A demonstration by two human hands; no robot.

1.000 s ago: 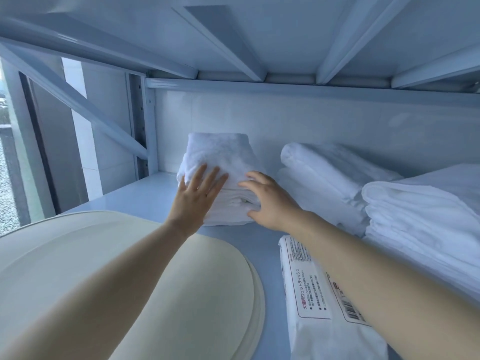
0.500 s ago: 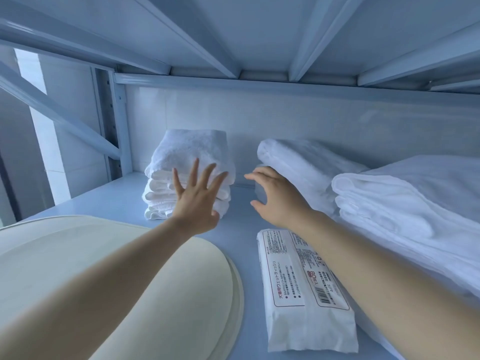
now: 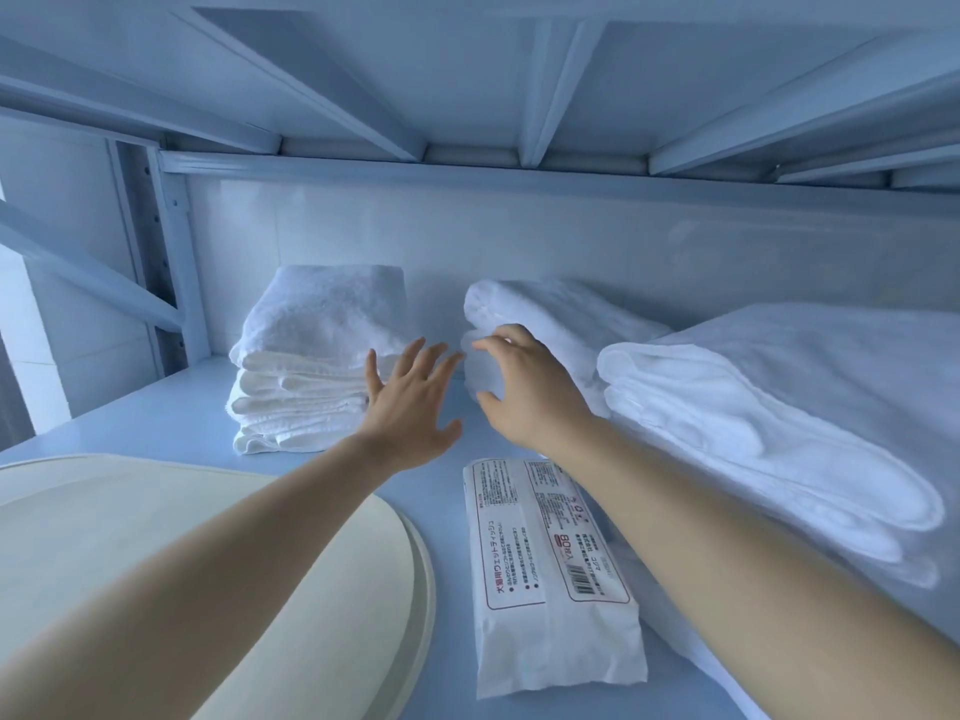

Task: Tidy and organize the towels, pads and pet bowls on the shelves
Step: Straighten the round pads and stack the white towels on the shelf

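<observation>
grips wide: left hand [image 3: 410,407] has come off the folded stack [image 3: 311,356], right hand [image 3: 524,392] now at the rolled towel [image 3: 561,309].

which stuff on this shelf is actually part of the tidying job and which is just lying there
Part of the job:
left towel stack
middle towel stack
right towel pile
cream round pads

Just lying about:
wet-wipe pack
shelf post
</observation>
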